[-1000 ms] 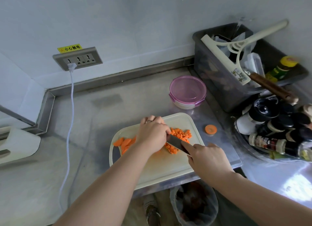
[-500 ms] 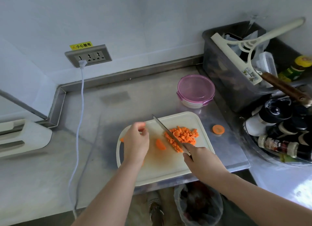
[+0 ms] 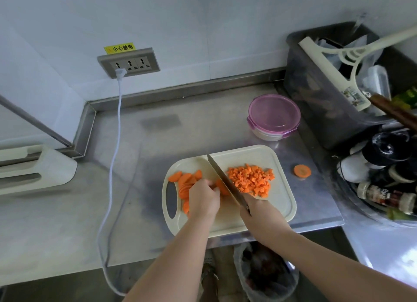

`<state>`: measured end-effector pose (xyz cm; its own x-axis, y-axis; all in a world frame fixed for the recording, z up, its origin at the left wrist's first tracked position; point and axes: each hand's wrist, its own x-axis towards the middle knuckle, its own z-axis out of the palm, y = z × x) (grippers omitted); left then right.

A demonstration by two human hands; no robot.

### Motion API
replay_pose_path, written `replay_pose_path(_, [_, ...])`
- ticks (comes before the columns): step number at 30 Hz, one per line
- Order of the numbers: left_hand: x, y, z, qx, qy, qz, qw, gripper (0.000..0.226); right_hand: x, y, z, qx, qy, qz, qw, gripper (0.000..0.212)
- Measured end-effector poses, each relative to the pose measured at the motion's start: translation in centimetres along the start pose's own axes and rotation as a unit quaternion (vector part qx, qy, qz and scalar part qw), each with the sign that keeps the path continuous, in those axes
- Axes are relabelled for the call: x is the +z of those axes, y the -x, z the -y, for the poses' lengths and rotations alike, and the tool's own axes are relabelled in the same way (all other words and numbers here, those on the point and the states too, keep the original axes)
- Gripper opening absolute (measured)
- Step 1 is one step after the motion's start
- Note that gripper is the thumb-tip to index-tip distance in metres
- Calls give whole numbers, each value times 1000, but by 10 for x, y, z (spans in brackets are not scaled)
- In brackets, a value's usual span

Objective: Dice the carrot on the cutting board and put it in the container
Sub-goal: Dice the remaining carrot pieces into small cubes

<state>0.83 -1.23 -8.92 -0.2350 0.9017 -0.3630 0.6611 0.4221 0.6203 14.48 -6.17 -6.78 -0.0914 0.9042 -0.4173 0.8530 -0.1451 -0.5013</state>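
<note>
While my right hand [image 3: 259, 213] grips the handle of the knife [image 3: 223, 179], blade slanting across the cutting board [image 3: 282, 202], my left hand [image 3: 204, 199] curls over the carrot slices [image 3: 184, 182] and pinches one just beside that edge. That is my main worry: the fingertips sit so close to the blade that a slip could nick them. The diced carrot [image 3: 250, 179] is heaped just right of the blade, so a careless sweep could scatter cubes onto the tabletop [image 3: 180, 132], where one stray round [image 3: 302, 171] lies. The container [image 3: 274, 118] stands behind the board with its lid on; I judge it needs opening before any transfer.
</note>
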Motion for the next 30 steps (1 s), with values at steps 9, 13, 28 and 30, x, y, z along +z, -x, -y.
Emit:
replay_pose_path(9, [3,-6,1,-58,75,12,995,15,6,4,4,-11,-4,22,1000,32])
replay_pose_path(13, [3,-7,2,-67,93,20,993,10,4,4,7,-7,10,32,999,31])
replay_pose_path(28, [4,-7,6,-68,146,49,986,11,4,6,20,-7,154,18,988,52])
replay_pose_path(30, [4,-6,5,-70,149,44,985,9,5,6,19,-3,144,18,989,50])
